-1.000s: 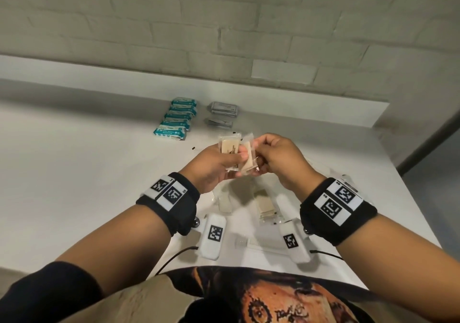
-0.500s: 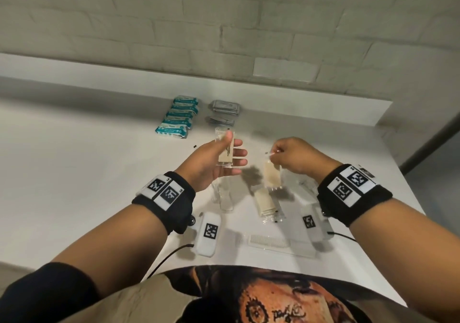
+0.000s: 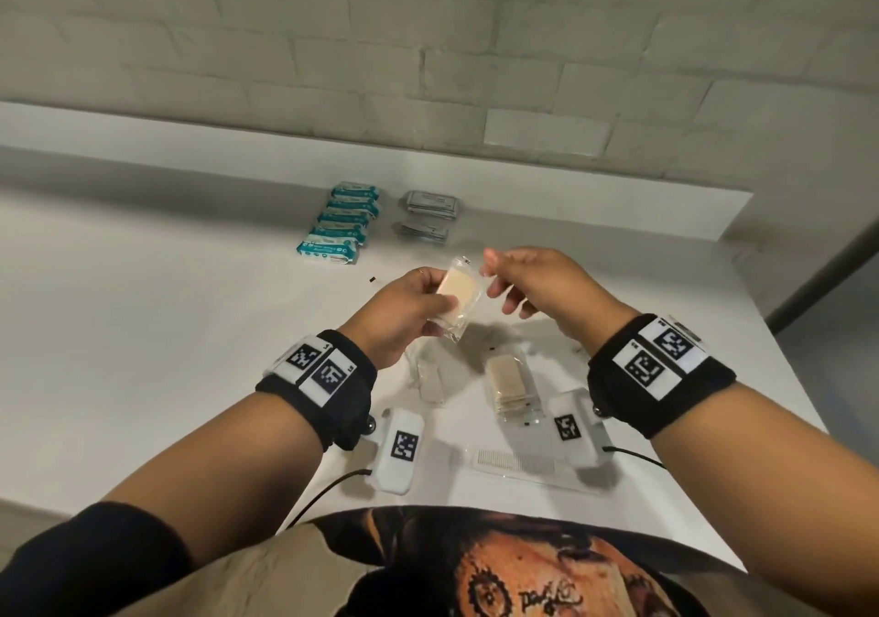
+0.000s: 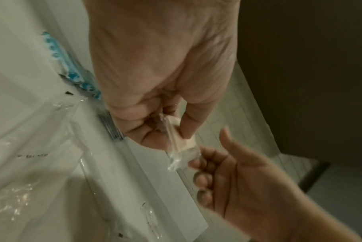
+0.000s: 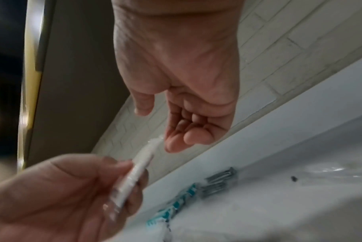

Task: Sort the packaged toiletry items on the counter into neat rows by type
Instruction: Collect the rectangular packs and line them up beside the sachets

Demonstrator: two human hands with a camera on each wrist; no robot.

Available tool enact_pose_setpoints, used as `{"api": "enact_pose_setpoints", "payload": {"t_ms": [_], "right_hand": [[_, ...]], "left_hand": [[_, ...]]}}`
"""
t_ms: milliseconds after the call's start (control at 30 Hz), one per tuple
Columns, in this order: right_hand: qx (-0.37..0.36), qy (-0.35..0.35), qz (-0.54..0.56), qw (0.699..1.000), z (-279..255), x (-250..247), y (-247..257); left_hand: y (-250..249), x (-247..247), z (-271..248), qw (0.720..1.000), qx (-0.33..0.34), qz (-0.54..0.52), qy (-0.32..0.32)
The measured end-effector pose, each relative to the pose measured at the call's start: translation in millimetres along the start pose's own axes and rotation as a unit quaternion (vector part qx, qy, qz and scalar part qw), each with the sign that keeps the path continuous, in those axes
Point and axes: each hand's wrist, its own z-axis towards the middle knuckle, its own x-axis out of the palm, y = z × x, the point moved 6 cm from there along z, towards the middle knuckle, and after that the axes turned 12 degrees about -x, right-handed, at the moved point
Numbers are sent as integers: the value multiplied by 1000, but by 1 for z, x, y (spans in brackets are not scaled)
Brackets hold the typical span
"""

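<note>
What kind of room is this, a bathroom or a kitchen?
Probably a bathroom or a hotel supply counter, though no sink shows. A white counter runs along a pale brick wall, with rows of teal packets, grey sachets and a wrapped comb.

A bathroom-like or hotel-room setting: a plain white counter [image 3: 142, 331] against a white brick wall [image 3: 428, 69], bearing rows of small wrapped toiletry packets [image 3: 340, 224].
</note>
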Motion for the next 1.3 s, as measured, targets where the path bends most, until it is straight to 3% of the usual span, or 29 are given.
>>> {"api": "enact_pose_setpoints", "payload": {"t_ms": [233,300,367,467,533,600,667,800,867,933,1000,1167,1233,1300], "right_hand": [[-35,-6,-41,999,6,-2,10],[-68,-21,-171,983,6,-10,14],[-91,-39,-330,939,4,-22,19],[-51,67,-355,931,-2,-21,7],[-23,183,-409,894,-8,-6,-10],[-8,240,-435,868,-12,12,-30],[-4,212,-423,881,-12,23,-45],[53,82,-359,928,-16,11,-56],[135,87,-321,933,-29,4,-66],[243,107,-178,947,-51,11,-76],[288,99,-80,949,-68,17,-79],[286,56,6,956,-85,14,-70],[244,68,-59,965,-84,10,-68],[166,57,-181,968,-77,-1,-64]], "left_hand": [[-7,11,-4,995,50,89,-15],[-5,12,-6,993,46,103,-27],[-1,13,-6,992,31,115,-39],[13,16,-4,987,-20,150,-61],[26,19,-2,980,-64,177,-60],[41,29,-1,970,-118,208,-44],[56,39,-1,957,-172,231,-34],[73,52,3,956,-217,190,-53],[78,54,5,955,-222,184,-76],[81,58,4,954,-232,169,-83],[83,62,3,959,-235,139,-80],[88,76,-7,972,-220,65,-52],[89,83,-11,976,-204,54,-52],[85,81,-10,979,-169,58,-96]]}}
